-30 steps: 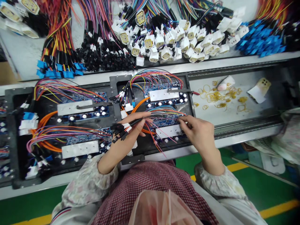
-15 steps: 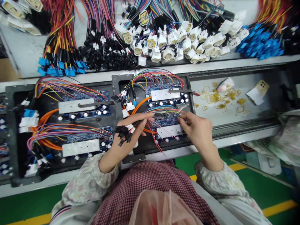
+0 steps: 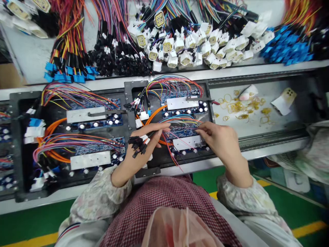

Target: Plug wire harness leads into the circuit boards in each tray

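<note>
My left hand (image 3: pixel 140 151) is closed on a bundle of thin coloured wires, pinched between thumb and forefinger. Small black and white connectors (image 3: pixel 138 144) at the bundle's end lie over the back of that hand. My right hand (image 3: pixel 217 137) is in a pinch at the right end of a blue circuit board (image 3: pixel 183 131), where a wire end seems to be; the fingertips hide it. Coloured wires (image 3: pixel 180 118) arch between the two hands above the board. Some loose pink and red wires (image 3: pixel 172 154) hang across its silver metal plate (image 3: pixel 189 142).
A second board with a silver plate (image 3: pixel 182 103) sits behind in the same black tray (image 3: pixel 211 118). Another black tray (image 3: pixel 16 144) with two wired boards stands left. Wire bundles with white connectors (image 3: pixel 185 60) and blue connectors (image 3: pixel 286 48) line the shelf. Yellow rubber bands (image 3: pixel 236 106) lie right.
My right hand has shifted very slightly at the board's right end, its wrist turning a little outward. The left hand keeps its hold on the wires. The whole view has moved slightly.
</note>
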`<act>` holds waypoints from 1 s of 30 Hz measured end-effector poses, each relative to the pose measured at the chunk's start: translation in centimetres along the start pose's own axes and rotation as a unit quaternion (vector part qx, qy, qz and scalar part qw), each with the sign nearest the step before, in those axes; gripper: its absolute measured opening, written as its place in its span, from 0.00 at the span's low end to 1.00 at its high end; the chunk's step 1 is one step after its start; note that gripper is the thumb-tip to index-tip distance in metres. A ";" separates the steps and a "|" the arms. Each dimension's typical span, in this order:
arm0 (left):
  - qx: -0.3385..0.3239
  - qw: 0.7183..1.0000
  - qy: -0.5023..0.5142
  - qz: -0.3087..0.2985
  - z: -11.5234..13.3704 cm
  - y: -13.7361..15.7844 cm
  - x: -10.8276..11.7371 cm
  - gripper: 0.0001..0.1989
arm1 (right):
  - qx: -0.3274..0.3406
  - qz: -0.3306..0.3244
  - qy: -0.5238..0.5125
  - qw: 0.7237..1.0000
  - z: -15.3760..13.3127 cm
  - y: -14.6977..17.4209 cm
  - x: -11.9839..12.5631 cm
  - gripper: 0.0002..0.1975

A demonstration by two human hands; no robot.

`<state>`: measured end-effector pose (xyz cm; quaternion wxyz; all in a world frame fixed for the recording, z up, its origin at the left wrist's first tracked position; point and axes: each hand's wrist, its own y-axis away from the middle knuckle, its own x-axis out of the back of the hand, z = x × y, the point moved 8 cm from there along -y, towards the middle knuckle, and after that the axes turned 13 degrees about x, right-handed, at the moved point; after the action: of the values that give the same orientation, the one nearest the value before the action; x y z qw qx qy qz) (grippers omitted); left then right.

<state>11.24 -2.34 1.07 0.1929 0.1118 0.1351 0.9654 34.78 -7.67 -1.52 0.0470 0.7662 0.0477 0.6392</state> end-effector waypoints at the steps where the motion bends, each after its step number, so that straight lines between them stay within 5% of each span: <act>1: -0.001 1.000 -0.001 0.001 0.0 0.0 0.0 0.10 | 0.005 -0.011 0.000 1.000 0.0 -0.2 -0.1 0.08; 17: -0.016 1.000 0.014 -0.009 0.0 -0.2 -0.1 0.10 | 0.044 -0.098 -0.144 0.984 0.1 -2.0 -0.7 0.06; 25: -0.019 1.000 0.016 -0.008 0.0 -0.2 -0.2 0.10 | 0.070 -0.126 -0.119 0.982 -0.2 -2.9 -1.2 0.06; 30: -0.015 1.000 0.018 -0.004 -0.6 -0.1 -0.1 0.12 | 0.070 -0.120 0.013 0.990 -0.5 -2.5 -0.6 0.07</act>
<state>11.23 -2.37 0.49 0.1958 0.0915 0.1243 0.9684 34.16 -5.28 -2.36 0.0689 0.7478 0.1848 0.6340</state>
